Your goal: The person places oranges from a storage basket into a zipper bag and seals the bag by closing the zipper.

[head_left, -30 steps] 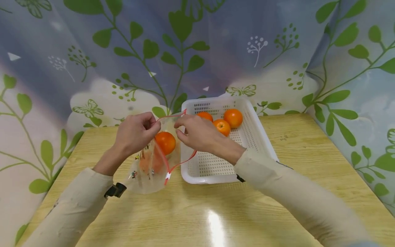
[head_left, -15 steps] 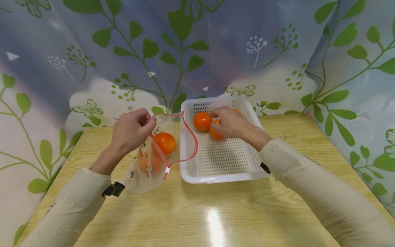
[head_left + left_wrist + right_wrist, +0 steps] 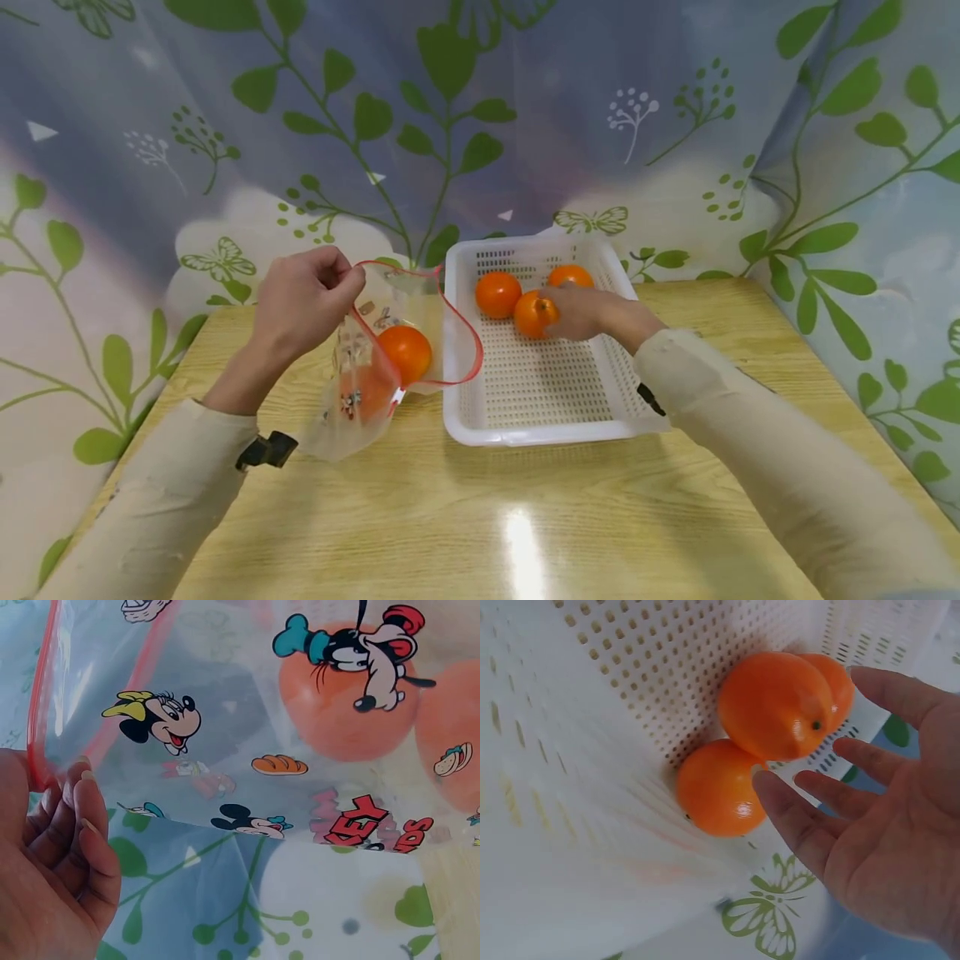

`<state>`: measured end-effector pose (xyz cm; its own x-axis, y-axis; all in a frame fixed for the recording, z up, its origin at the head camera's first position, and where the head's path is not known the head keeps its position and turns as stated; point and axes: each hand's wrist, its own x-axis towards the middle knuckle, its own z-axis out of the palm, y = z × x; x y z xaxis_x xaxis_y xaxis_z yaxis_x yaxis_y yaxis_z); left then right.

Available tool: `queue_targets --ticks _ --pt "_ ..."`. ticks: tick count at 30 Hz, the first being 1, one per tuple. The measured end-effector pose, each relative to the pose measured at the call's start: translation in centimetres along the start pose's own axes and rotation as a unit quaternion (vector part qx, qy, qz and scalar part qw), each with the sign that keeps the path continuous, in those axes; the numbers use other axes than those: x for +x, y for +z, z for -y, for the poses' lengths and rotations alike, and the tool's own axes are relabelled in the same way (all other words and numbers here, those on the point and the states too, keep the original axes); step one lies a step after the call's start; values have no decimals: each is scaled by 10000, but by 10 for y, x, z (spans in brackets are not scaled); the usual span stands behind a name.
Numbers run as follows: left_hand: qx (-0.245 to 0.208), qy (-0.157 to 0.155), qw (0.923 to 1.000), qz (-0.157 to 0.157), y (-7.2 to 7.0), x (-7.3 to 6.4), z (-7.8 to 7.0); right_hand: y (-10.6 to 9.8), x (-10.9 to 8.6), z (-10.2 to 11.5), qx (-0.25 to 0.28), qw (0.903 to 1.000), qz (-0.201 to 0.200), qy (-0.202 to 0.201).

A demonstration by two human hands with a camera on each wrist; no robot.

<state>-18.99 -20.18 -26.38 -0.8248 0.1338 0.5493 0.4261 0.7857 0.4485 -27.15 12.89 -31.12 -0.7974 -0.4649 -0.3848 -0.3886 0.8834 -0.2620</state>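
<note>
My left hand (image 3: 303, 300) pinches the red zip edge of a clear zip bag (image 3: 225, 697) printed with cartoon figures, its mouth spread wide. Inside the bag lie oranges; one orange (image 3: 405, 354) shows through the mouth, and two show through the film in the left wrist view. Over the white basket (image 3: 547, 435), my right hand (image 3: 581, 310) reaches in with fingers spread beside the middle orange (image 3: 776, 705). Whether a fingertip touches it I cannot tell. A left orange (image 3: 498, 294) and a back orange (image 3: 572, 277) sit close by.
The perforated basket stands at the bag's right, its left rim (image 3: 452, 358) against the bag's mouth. Both are on a wood-grain table (image 3: 420, 517). A leaf-patterned cloth (image 3: 525, 125) hangs right behind the table.
My right hand has left the bag's mouth and moved right into the basket, to the oranges. The left hand has drawn the bag's edge slightly left and up, widening its mouth.
</note>
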Motion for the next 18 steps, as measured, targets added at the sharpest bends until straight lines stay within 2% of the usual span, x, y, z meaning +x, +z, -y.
queue_targets --ticks 3,10,18 --pt "-34 -80 10000 -6 -3 0 -1 2 3 -2 80 9998 136 147" --pt "0 -16 9999 -126 -10 2 -1 3 11 -3 151 9987 239 422" --pt "-160 -299 9990 -298 -19 3 0 6 23 -1 105 9979 241 584"
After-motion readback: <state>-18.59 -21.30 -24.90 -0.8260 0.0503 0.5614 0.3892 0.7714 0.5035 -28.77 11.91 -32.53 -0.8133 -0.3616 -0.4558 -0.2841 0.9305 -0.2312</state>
